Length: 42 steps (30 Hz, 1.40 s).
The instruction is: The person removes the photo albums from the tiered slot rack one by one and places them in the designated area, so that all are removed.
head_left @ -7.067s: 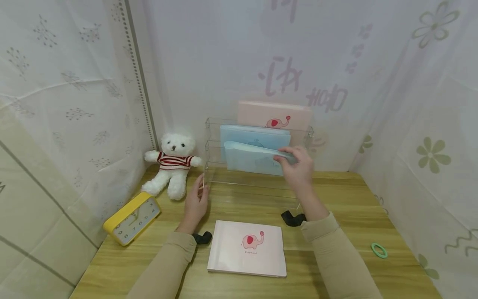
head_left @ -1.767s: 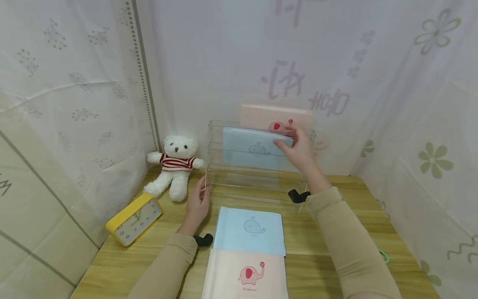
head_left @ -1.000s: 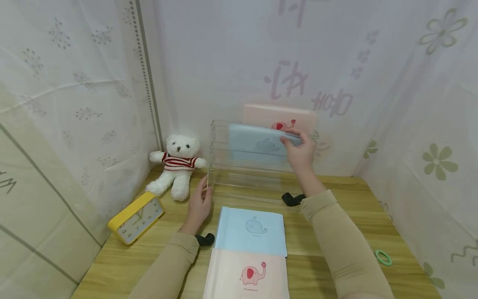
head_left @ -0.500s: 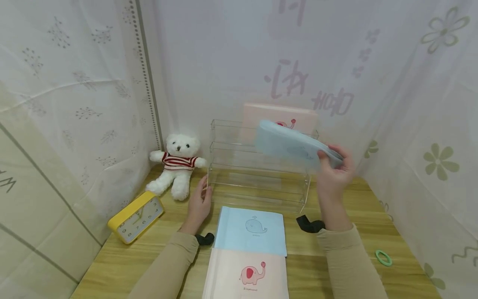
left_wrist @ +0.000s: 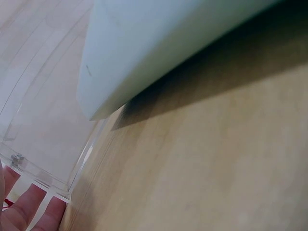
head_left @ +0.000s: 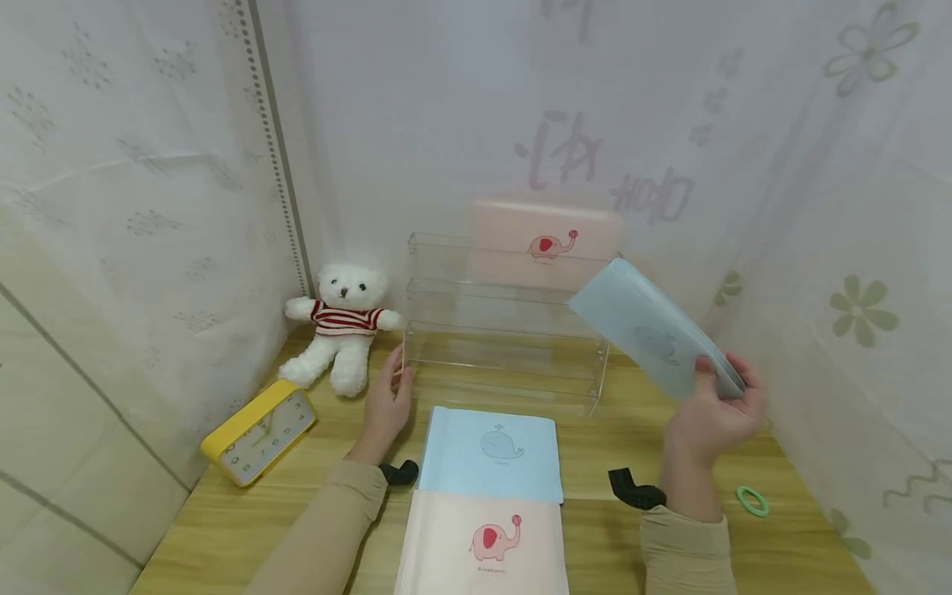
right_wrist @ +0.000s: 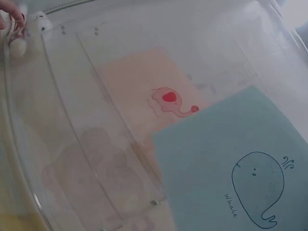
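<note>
Booklet (head_left: 640, 322), pale blue with a whale on its cover, is up off the bench (head_left: 606, 549) and tilted, its far end near the right end of the clear tiered rack (head_left: 483, 364). The right hand (head_left: 717, 417) has it by the near end, thumb on the whale side and the other fingers behind, closed down to the booklet's own thickness. Over on the rack's left, the left hand (head_left: 388, 405) has its thumb and fingers round the side edge, low down; the plastic hardly shows from where I stand, so I can't say how firm that hold is. As for progress, I'd judge the job past its middle: a blue whale booklet (head_left: 457, 454) lies flat on the bench before the rack, a pink elephant booklet (head_left: 442, 545) lies nearer the person with its top edge over the blue one's lower edge, and the third is in the hand, not yet set down. One more, the back pink booklet (head_left: 513, 235), stands at the rear tier with its elephant facing out, and that one looks left to do. Further out, a white teddy bear (head_left: 345, 322) sits left of the rack, a yellow clock (head_left: 260, 434) near it, and a green ring (head_left: 740, 497) lies right of the right sleeve.
</note>
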{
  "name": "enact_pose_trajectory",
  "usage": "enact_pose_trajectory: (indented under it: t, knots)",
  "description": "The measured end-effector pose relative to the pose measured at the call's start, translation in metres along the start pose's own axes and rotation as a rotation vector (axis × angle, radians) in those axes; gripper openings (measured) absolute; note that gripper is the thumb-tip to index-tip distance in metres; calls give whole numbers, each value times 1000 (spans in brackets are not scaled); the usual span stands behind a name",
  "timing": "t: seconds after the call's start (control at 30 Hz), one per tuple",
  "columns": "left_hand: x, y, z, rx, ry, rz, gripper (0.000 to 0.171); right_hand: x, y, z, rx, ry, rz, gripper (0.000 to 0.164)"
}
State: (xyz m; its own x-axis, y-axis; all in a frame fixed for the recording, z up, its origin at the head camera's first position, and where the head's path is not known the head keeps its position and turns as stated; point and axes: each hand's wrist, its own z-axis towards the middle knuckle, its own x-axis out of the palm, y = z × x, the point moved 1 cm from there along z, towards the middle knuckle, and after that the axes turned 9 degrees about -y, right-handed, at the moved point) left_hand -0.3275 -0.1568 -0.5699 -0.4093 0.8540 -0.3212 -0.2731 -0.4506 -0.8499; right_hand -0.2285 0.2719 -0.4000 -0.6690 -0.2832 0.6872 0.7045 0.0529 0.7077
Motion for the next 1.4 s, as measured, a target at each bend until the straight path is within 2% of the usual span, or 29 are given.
enact_pose_trajectory:
  t: [0.13, 0.3, 0.4, 0.5, 0.67, 0.87, 1.1, 1.4]
  knots:
    - [-2, 1, 4, 5, 26, 2, 55, -3, 5, 14, 1, -99, 73, 33]
    - [-4, 2, 5, -2, 32, -14, 55, -6, 9, 27, -4, -196, 81, 33]
    - [-5, 3, 3, -22, 36, -19, 55, -9, 5, 34, 12, -220, 55, 34]
    - [-4, 3, 1, -37, 40, -10, 55, -14, -5, 45, 63, -232, -36, 33]
    - [-3, 3, 0, -27, 26, -7, 56, -22, -33, 57, 167, -201, -254, 33]
    - [-4, 0, 3, -18, 22, -19, 56, -30, -66, 56, 155, -113, -439, 33]
    - [-3, 1, 4, -30, 40, -5, 55, -36, -85, 54, 189, -42, -587, 32]
    - [-4, 0, 3, -17, 26, -1, 55, -42, -98, 53, 173, 23, -677, 31]
